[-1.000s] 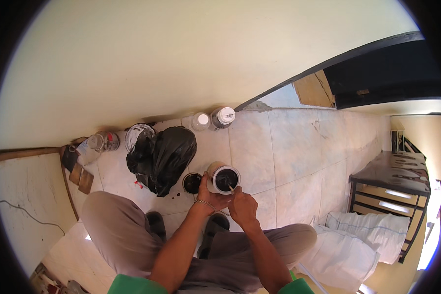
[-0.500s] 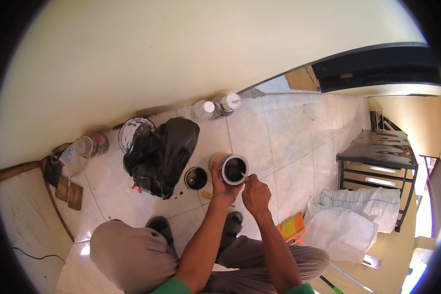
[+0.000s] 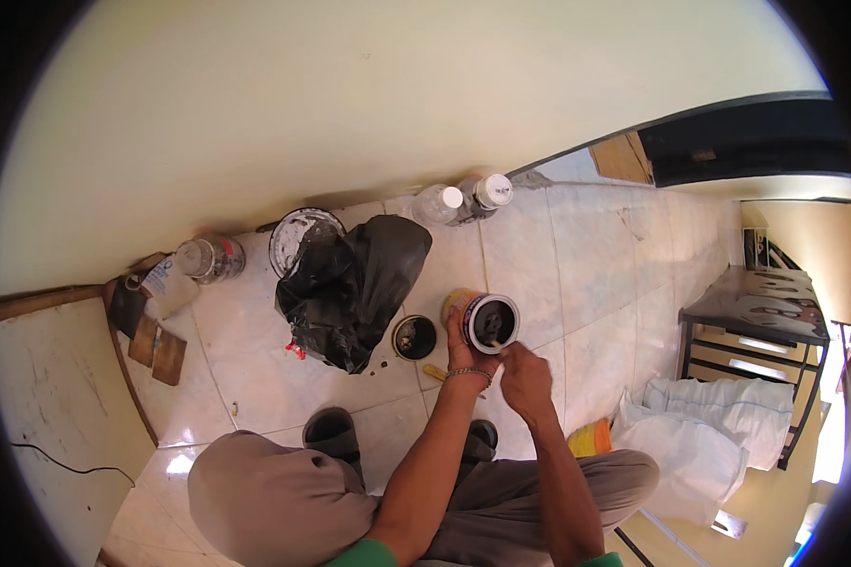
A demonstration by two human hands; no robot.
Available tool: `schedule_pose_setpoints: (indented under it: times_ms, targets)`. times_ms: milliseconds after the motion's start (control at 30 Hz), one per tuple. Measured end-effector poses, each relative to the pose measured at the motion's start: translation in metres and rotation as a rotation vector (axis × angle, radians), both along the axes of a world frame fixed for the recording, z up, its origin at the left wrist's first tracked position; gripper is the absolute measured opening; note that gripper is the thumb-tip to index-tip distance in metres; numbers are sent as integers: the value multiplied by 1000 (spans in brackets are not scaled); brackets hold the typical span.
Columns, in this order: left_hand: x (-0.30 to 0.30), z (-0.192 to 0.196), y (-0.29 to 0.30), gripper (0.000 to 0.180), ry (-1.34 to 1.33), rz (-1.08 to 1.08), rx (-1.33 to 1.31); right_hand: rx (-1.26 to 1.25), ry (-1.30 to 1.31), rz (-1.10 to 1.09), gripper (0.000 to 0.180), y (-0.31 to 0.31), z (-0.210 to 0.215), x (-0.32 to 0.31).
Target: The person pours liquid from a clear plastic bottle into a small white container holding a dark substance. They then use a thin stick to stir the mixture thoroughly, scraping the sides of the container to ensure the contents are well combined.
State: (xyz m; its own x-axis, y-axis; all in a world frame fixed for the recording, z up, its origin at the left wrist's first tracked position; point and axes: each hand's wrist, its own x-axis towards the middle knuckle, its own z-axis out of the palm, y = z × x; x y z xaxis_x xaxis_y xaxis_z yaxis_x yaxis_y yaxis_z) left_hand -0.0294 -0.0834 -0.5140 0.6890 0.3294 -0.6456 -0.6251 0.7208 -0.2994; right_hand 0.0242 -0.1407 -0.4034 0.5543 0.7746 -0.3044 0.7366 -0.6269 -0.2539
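My left hand (image 3: 465,352) is wrapped round the side and base of a paint can (image 3: 461,300), tilted so its mouth faces me. Dark, nearly black paint (image 3: 490,318) fills the can. A short pale stick (image 3: 497,347) dips in at the near rim, pinched in the fingers of my right hand (image 3: 527,385); its lower end is lost in the paint. Left of the can, a round lid with a dark inside (image 3: 414,337) lies on the tiles. Close to my left wrist is a small yellow-handled tool (image 3: 435,372), its other end partly hidden.
A black plastic bag (image 3: 359,283) stands left, before a white-smeared bucket lid (image 3: 303,236). Plastic jars (image 3: 438,203) line the wall; another jar (image 3: 213,258) sits further left. White sacks (image 3: 700,444), an orange-yellow container (image 3: 591,438) and a dark table (image 3: 756,307) are at right.
The stick and my right hand have shifted along the can's near rim, and the paint surface looks stirred. The whole scene has slid rightward in view.
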Motion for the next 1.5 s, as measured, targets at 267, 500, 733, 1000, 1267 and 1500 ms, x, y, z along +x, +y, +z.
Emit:
schedule_pose_setpoints:
  times_ms: [267, 500, 733, 1000, 1267, 1500]
  targets:
    - [1, 2, -1, 72, 8, 3, -46, -117, -168, -28, 21, 1, 0, -3]
    - [2, -8, -5, 72, -76, 50, -36, -59, -26, 60, 21, -2, -3, 0]
    - [0, -2, -2, 76, 19, 1, -14, -56, -120, -20, 21, 3, 3, 2]
    - [0, -6, -4, 74, -36, 30, 14, -68, -160, 27, 19, -4, -8, 10]
    - [3, -4, -5, 72, 3, 22, -10, -78, -135, 31, 20, 1, -1, 12]
    - [2, 1, -5, 74, -35, 27, 9, -187, -184, 53, 20, -1, -6, 20]
